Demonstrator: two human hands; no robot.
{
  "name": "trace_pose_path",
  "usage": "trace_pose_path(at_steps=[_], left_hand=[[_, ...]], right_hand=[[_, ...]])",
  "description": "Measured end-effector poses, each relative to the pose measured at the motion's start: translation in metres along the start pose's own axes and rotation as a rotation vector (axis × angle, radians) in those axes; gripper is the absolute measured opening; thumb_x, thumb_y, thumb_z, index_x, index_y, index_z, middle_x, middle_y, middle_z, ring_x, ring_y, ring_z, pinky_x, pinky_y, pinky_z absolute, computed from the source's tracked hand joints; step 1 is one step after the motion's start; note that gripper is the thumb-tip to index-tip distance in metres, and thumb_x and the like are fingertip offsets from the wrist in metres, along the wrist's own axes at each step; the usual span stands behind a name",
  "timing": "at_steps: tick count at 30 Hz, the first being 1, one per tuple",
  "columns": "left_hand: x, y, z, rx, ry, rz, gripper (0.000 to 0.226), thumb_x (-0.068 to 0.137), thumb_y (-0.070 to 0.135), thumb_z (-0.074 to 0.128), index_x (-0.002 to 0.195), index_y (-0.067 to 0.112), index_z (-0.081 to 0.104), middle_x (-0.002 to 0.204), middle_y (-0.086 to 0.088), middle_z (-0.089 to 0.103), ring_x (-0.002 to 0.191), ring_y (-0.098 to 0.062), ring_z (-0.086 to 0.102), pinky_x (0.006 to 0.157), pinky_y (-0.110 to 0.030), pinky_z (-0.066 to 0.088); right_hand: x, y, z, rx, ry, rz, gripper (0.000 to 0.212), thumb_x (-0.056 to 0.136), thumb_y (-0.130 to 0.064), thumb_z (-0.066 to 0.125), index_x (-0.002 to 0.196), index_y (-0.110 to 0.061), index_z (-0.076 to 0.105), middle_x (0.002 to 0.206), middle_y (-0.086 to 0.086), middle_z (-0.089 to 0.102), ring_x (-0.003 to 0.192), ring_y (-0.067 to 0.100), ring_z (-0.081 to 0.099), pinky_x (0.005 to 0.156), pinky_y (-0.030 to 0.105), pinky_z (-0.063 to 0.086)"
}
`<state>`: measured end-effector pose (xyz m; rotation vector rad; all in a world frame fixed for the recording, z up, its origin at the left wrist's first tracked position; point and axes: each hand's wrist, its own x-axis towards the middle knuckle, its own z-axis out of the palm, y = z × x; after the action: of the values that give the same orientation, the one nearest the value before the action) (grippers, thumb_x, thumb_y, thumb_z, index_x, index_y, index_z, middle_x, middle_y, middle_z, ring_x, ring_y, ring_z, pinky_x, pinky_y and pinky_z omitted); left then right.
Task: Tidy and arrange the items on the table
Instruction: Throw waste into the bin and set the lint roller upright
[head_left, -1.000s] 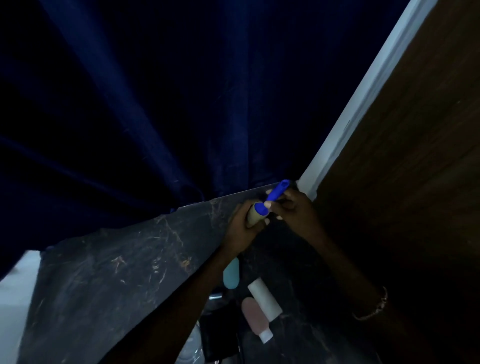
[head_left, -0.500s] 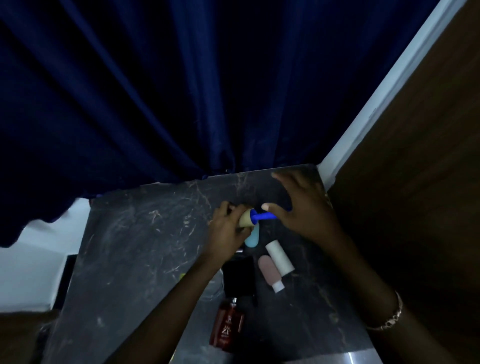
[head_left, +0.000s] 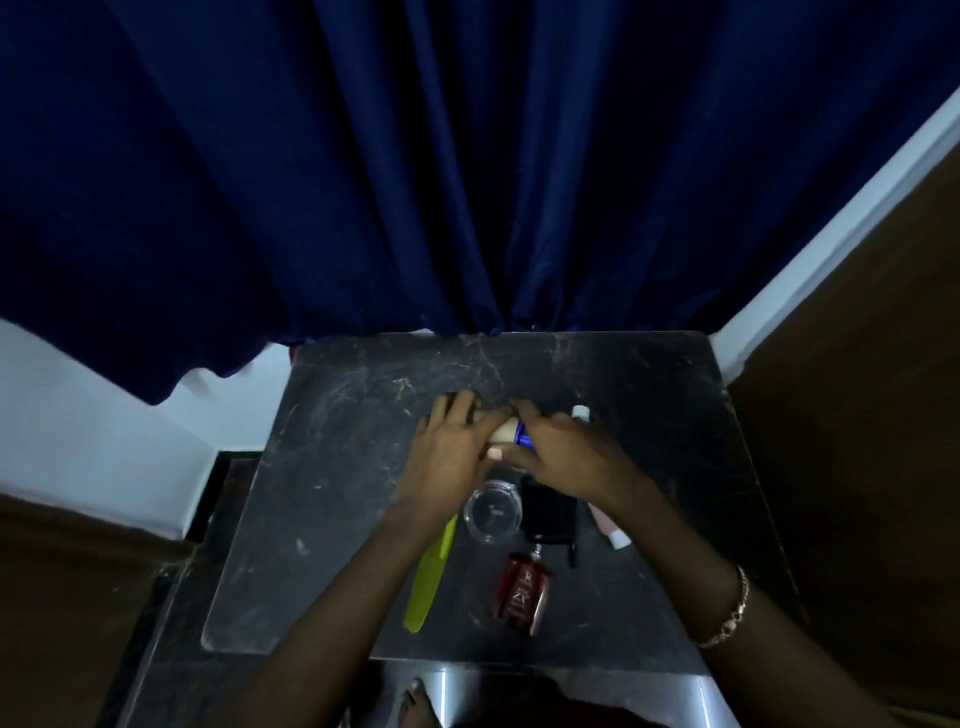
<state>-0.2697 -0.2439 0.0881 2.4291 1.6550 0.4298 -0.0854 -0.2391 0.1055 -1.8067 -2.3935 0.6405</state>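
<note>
A small beige bottle (head_left: 503, 430) with a blue cap (head_left: 521, 435) lies low over the middle of the dark marble table (head_left: 358, 467). My left hand (head_left: 451, 457) grips its beige body. My right hand (head_left: 563, 456) covers the blue cap end. Below the hands stand a clear glass jar (head_left: 493, 511) and a black box (head_left: 550, 514). A red perfume bottle (head_left: 522, 592) and a yellow-green comb (head_left: 430, 577) lie nearer me. A pink tube (head_left: 608, 527) and a white tube (head_left: 581, 413) peek out beside my right wrist.
A dark blue curtain (head_left: 415, 182) hangs right behind the table's far edge. A brown wooden panel (head_left: 857, 415) with a white frame (head_left: 810, 249) rises on the right. White wall (head_left: 104, 441) and a drop lie to the left.
The view has swung down, so more of the table shows. Both hands have come lower with the bottle, and my right hand now closes over the blue cap.
</note>
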Motion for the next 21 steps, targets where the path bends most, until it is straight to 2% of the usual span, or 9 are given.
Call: trace_pose_path(at_steps=[3, 7, 9, 12, 14, 16, 21], left_hand=[[-0.019, -0.019, -0.012, 0.036, 0.002, -0.013, 0.055, 0.088, 0.046, 0.072, 0.139, 0.041, 0.053, 0.129, 0.002, 0.051, 0.120, -0.024, 0.050, 0.087, -0.044, 0.057], [-0.048, -0.051, -0.024, 0.031, -0.005, -0.093, 0.060, 0.084, 0.030, 0.076, 0.138, 0.042, 0.053, 0.127, 0.004, 0.048, 0.119, -0.024, 0.049, 0.073, -0.044, 0.061], [-0.060, -0.078, -0.033, 0.000, 0.009, -0.174, 0.060, 0.084, 0.026, 0.076, 0.139, 0.040, 0.056, 0.127, 0.004, 0.049, 0.117, -0.024, 0.049, 0.074, -0.046, 0.060], [-0.081, -0.119, -0.046, 0.003, 0.039, -0.256, 0.060, 0.083, 0.025, 0.079, 0.139, 0.036, 0.058, 0.124, 0.001, 0.051, 0.113, -0.025, 0.049, 0.077, -0.047, 0.058], [-0.097, -0.138, -0.051, 0.007, 0.048, -0.293, 0.061, 0.082, 0.024, 0.080, 0.139, 0.034, 0.059, 0.122, 0.000, 0.051, 0.112, -0.026, 0.049, 0.078, -0.047, 0.058], [-0.115, -0.150, -0.053, -0.002, 0.058, -0.334, 0.062, 0.082, 0.024, 0.081, 0.139, 0.034, 0.057, 0.122, 0.001, 0.051, 0.113, -0.026, 0.050, 0.076, -0.046, 0.057], [-0.166, -0.168, -0.050, -0.120, 0.164, -0.435, 0.058, 0.082, 0.022, 0.082, 0.134, 0.033, 0.059, 0.123, 0.003, 0.058, 0.100, -0.023, 0.053, 0.080, -0.034, 0.047]], right_hand=[[-0.002, -0.012, 0.005, 0.013, -0.009, -0.079, 0.069, 0.084, -0.080, 0.037, 0.135, -0.032, 0.040, 0.116, 0.001, 0.067, 0.100, 0.026, 0.067, 0.078, 0.037, 0.053], [-0.003, -0.026, 0.017, -0.019, -0.069, -0.128, 0.056, 0.085, -0.079, 0.036, 0.116, -0.035, 0.047, 0.100, -0.001, 0.068, 0.088, 0.021, 0.067, 0.072, 0.036, 0.055], [-0.002, -0.025, 0.019, 0.007, -0.073, -0.120, 0.055, 0.082, -0.083, 0.034, 0.109, -0.036, 0.047, 0.093, -0.004, 0.067, 0.082, 0.017, 0.066, 0.072, 0.038, 0.057], [0.000, -0.024, 0.024, 0.026, -0.075, -0.111, 0.061, 0.080, -0.087, 0.032, 0.111, -0.037, 0.047, 0.088, -0.009, 0.064, 0.080, 0.012, 0.063, 0.074, 0.037, 0.057], [0.001, -0.026, 0.029, 0.048, -0.112, -0.108, 0.062, 0.081, -0.086, 0.034, 0.114, -0.036, 0.049, 0.092, -0.007, 0.067, 0.084, 0.012, 0.065, 0.078, 0.039, 0.057], [0.005, -0.033, 0.036, 0.118, -0.161, -0.114, 0.056, 0.083, -0.083, 0.037, 0.112, -0.037, 0.052, 0.094, -0.007, 0.068, 0.086, 0.010, 0.066, 0.080, 0.039, 0.057], [0.015, -0.074, 0.074, 0.318, -0.153, -0.135, 0.041, 0.088, -0.070, 0.051, 0.098, -0.030, 0.055, 0.075, -0.006, 0.061, 0.074, 0.011, 0.062, 0.071, 0.031, 0.050]])
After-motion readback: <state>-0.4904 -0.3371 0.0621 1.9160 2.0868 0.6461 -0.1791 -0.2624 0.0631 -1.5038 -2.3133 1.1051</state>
